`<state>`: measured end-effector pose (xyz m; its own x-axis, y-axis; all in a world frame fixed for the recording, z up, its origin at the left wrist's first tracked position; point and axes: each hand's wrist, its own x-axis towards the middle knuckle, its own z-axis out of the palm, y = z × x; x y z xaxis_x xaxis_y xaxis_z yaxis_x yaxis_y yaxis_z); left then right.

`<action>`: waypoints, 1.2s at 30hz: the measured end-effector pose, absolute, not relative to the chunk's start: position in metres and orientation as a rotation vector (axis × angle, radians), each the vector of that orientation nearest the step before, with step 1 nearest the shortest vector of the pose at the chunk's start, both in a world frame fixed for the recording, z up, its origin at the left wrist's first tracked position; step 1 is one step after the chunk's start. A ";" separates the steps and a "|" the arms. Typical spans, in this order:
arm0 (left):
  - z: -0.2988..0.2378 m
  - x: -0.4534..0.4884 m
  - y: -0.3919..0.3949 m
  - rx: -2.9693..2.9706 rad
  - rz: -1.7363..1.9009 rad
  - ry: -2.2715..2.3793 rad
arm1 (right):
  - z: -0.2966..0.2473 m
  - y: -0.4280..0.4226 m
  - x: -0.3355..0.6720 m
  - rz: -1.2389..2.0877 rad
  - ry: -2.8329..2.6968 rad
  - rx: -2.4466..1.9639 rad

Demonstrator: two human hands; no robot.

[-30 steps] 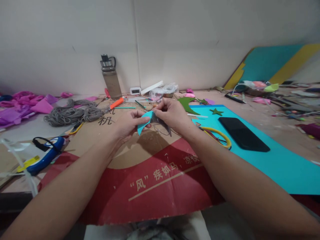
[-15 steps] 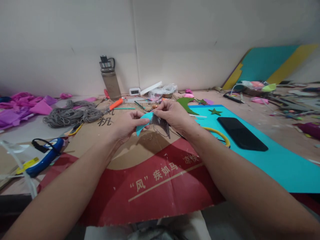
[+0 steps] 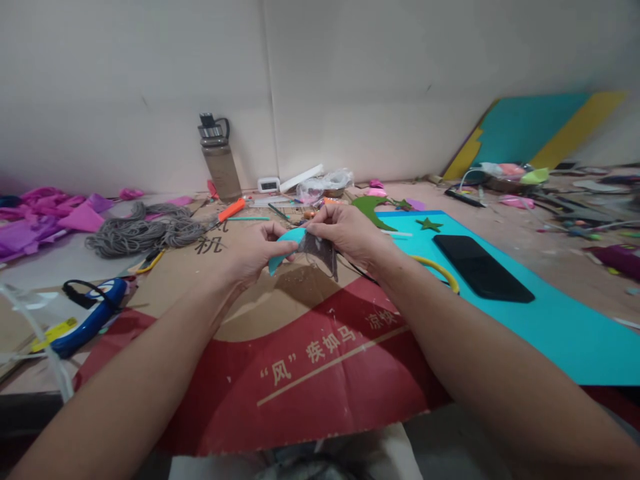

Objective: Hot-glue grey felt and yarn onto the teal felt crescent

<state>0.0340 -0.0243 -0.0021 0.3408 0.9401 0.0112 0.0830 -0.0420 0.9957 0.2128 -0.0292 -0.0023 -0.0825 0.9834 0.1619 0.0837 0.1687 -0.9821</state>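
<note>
Both my hands meet above the brown and red cardboard sheet [image 3: 300, 360]. My left hand [image 3: 253, 253] pinches a small turquoise foam piece [image 3: 281, 248] by its left side. My right hand [image 3: 345, 233] is closed on the same piece from the right, together with a thin grey mesh-like scrap [image 3: 323, 253] that hangs down from its fingers. The foam piece is bent between the two hands, a little above the cardboard.
A black phone [image 3: 483, 268] lies on a turquoise foam sheet [image 3: 550, 320] at right, next to yellow-handled scissors [image 3: 440, 270]. A bundle of grey cord [image 3: 145, 230], a water bottle [image 3: 219, 159], pink paper scraps [image 3: 45, 213] and a blue glue gun [image 3: 87, 313] lie left.
The hands have stayed together; the turquoise piece has shifted slightly left and down and bent more. The view has drifted a little.
</note>
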 end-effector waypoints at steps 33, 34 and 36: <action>-0.002 0.031 -0.028 1.750 0.791 1.022 | -0.003 -0.032 0.216 0.652 -1.572 -1.134; -0.002 0.031 -0.028 1.762 0.789 1.043 | -0.003 -0.033 0.215 0.652 -1.585 -1.128; -0.003 0.031 -0.029 1.763 0.799 1.055 | -0.002 -0.035 0.215 0.654 -1.604 -1.114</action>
<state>0.0310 -0.0289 -0.0026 0.4261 0.9015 0.0754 0.3176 -0.2271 0.9206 0.2149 -0.0351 -0.0024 -0.0392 0.8993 0.4355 0.3388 0.4220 -0.8409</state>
